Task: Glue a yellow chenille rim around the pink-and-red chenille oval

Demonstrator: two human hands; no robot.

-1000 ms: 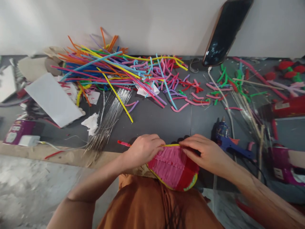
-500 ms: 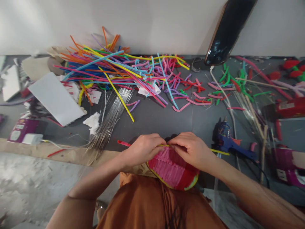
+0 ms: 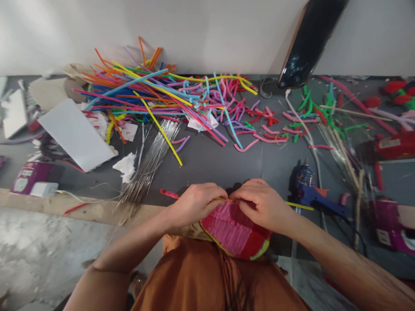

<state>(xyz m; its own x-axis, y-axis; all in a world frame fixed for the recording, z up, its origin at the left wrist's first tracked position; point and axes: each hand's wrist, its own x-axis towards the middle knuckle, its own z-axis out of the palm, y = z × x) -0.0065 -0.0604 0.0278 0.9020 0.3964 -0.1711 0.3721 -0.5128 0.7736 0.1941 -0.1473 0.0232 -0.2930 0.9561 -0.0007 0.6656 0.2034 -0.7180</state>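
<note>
A pink and red fuzzy craft piece point(image 3: 231, 231) with a yellow pipe-cleaner border lies at the table's front edge, over my lap. My left hand point(image 3: 199, 201) pinches its upper edge, where a yellow strip shows between the hands. Close beside it, my right hand point(image 3: 259, 203) is closed on the same edge, thumb and fingertips nearly touching the left's. A yellow pipe cleaner point(image 3: 300, 206) sticks out past my right wrist. To the left of my left hand a pink-red pipe cleaner end point(image 3: 169, 194) shows. The fingertips partly hide the edge.
A heap of coloured pipe cleaners point(image 3: 155, 90) lies along the wall, with a bundle of thin wires point(image 3: 155, 151) in front. A blue glue gun point(image 3: 311, 192) rests at right. A phone point(image 3: 311, 43) leans on the wall. A white box point(image 3: 78, 134) lies at left.
Both hands stay at the craft piece's upper edge with only slight finger shifts. Less of the yellow strip shows between them. The yellow end at right has moved slightly rightward.
</note>
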